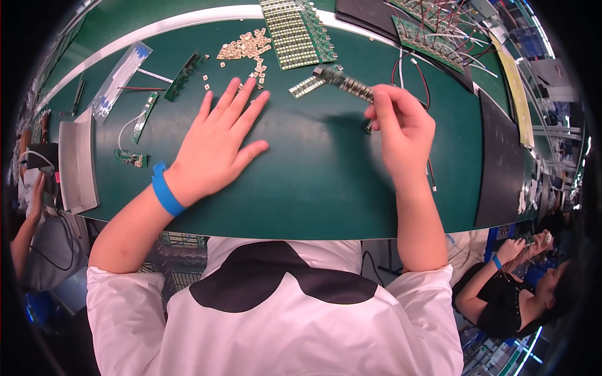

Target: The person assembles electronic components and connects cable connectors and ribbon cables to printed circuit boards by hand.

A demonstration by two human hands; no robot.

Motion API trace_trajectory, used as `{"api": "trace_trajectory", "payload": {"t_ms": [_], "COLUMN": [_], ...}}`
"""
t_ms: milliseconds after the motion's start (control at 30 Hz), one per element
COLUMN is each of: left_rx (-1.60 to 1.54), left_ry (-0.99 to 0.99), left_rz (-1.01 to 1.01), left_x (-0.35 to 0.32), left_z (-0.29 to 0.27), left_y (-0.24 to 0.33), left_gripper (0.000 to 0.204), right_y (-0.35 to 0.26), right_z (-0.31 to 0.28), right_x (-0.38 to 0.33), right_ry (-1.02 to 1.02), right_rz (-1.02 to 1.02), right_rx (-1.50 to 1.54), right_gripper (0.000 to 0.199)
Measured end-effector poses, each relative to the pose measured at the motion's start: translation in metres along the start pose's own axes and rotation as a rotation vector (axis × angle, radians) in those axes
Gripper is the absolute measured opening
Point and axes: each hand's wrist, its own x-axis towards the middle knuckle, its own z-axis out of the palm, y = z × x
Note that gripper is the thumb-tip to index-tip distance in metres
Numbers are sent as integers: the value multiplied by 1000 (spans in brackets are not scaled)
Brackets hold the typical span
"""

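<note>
My left hand (216, 141) lies flat on the green mat with its fingers spread, a blue band round the wrist. Its fingertips reach toward a heap of small cream connectors (244, 46), a few of them loose close to the fingers. Between thumb and fingers, my right hand (401, 119) pinches one end of a narrow green circuit board strip (349, 84), raised over the mat. Beneath its far end is another board strip (307, 87) with pale pads. Behind these lies a large panel of circuit boards (291, 34).
At the left are a clear bag of white wires (122, 78), small boards (145, 117) with wires and a pale curved tray (76, 164). Wired boards (429, 44) fill the back right, beside a black mat (511, 166). Other people sit on both sides; one person's hand (511, 250) shows at right.
</note>
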Motion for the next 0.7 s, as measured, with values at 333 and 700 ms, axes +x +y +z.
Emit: {"api": "trace_trajectory", "payload": {"t_ms": [333,700], "left_rx": [-786,-943], "left_ry": [464,530], "left_rz": [194,47], "left_x": [24,42], "left_z": [-17,4], "left_y": [26,13], "left_gripper": [33,21], "right_y": [-20,-3], "right_z": [-3,-7], "right_x": [-9,-3], "right_ry": [-103,-41], "right_rz": [-633,-681], "right_rx": [-72,-290], "right_gripper": [24,24]}}
